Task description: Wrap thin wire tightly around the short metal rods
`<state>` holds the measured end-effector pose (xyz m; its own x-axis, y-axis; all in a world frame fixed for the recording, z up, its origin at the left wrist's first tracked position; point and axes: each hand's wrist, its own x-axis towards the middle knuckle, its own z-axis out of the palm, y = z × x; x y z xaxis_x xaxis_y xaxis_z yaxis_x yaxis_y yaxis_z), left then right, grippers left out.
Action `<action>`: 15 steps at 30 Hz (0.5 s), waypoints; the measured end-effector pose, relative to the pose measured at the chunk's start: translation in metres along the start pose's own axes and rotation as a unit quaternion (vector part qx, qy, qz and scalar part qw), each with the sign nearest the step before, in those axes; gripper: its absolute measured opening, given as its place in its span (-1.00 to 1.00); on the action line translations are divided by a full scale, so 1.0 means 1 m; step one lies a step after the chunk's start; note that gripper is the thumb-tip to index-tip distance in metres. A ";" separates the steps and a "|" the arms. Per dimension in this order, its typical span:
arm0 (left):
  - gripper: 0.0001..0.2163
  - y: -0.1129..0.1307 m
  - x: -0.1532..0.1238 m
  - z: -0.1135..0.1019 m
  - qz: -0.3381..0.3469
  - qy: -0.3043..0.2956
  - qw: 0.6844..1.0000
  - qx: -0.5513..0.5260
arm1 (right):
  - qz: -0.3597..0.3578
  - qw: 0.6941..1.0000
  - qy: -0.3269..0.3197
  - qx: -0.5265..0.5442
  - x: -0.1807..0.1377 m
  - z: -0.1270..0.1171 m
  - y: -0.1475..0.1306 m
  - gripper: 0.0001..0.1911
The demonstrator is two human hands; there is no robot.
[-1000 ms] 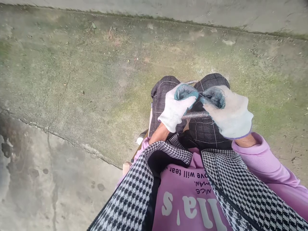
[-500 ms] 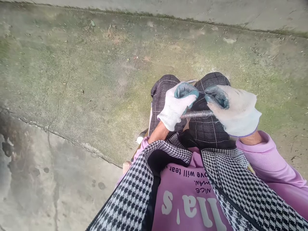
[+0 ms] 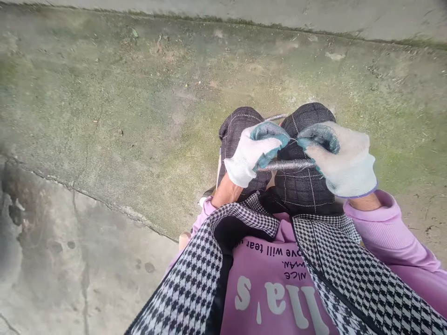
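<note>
I sit with both gloved hands above my knees. My left hand, in a white glove with blue-grey fingertips, is closed round one end of a short grey metal rod wound with thin wire. My right hand, gloved alike, grips the rod's other end. Between the two thumbs runs a thin strand of wire, pinched by both hands. The rod lies level across my dark checked trousers.
Mossy, cracked concrete ground spreads ahead and to the left, with a raised kerb along the far side. A second metal piece shows between my knees. A wooden seat edge sticks out beside my left hip.
Both hands have stayed over the knees; the right hand moved slightly right and up, and the left hand rolled a little, so its fingertips show more round the rod.
</note>
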<state>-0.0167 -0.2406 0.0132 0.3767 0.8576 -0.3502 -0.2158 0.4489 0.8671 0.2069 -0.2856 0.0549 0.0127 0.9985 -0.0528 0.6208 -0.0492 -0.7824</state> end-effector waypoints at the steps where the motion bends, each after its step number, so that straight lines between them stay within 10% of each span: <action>1: -0.70 -0.001 0.000 0.001 0.004 0.014 1.000 -0.007 | -0.002 1.000 -0.006 0.005 -0.001 0.002 -0.001 -0.84; 9: -0.81 0.002 -0.002 0.018 0.040 0.113 0.990 0.075 | -0.032 0.997 -0.048 -0.056 -0.005 -0.014 -0.017 -0.91; 15: -0.89 0.005 0.002 0.019 0.070 0.063 0.990 0.105 | -0.023 0.996 -0.031 -0.085 0.006 -0.025 -0.014 -0.93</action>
<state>0.0000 -0.2415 0.0235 0.2387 0.9379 -0.2518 -0.0612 0.2733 0.9600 0.2177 -0.2781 0.0812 -0.0636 0.9961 -0.0608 0.7431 0.0066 -0.6692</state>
